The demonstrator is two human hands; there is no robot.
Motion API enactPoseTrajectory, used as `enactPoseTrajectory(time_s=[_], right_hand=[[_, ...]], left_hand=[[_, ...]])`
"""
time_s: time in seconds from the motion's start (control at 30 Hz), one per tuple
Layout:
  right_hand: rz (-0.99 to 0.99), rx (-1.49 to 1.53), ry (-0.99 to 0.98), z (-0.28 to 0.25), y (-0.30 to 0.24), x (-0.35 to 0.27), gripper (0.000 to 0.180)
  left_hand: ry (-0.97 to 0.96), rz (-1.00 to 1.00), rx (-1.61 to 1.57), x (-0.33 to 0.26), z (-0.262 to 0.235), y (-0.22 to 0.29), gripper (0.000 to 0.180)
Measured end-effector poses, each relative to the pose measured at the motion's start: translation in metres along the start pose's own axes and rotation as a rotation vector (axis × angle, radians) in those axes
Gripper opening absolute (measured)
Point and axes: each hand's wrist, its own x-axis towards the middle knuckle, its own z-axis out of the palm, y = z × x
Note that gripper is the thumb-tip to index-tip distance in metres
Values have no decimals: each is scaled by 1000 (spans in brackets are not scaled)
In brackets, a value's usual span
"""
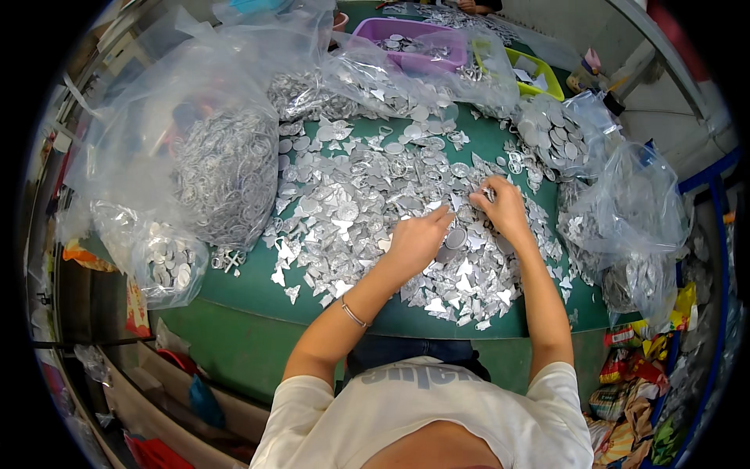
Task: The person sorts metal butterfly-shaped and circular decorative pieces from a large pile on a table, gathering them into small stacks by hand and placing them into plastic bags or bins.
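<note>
A wide heap of small silver metal pieces, in flat shapes, discs and cut-out forms, covers the middle of the green table. Over the heap's right half, my left hand has its fingers drawn close together, tips down at the pieces. Whether anything sits between them is hidden. Just right of it, my right hand curls in a pinch, thumb and forefinger close together; what they hold is too small to name. A round silver disc lies beside my left hand.
Large clear bags of metal pieces stand at the left, with a smaller bag of discs in front. More bags line the right. A purple basin and a green tray sit at the back. Another person's hand shows at the far edge.
</note>
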Motion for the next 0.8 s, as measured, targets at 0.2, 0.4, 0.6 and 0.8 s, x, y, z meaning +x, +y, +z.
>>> enactPoseTrajectory(time_s=[0.2, 0.4, 0.6, 0.8], right_hand=[[473, 1536, -106, -11, 18, -2, 10], [469, 1445, -453, 10, 9, 13, 17], [162, 59, -179, 43, -39, 20, 24], [431, 835, -207, 14, -24, 24, 10]], left_hand=[[102, -15, -223, 1, 0, 8, 28], [192, -372, -1051, 5, -14, -6, 27], [374, -626, -2272, 6, -25, -33, 22], [365, -749, -2218, 2, -21, -32, 11]])
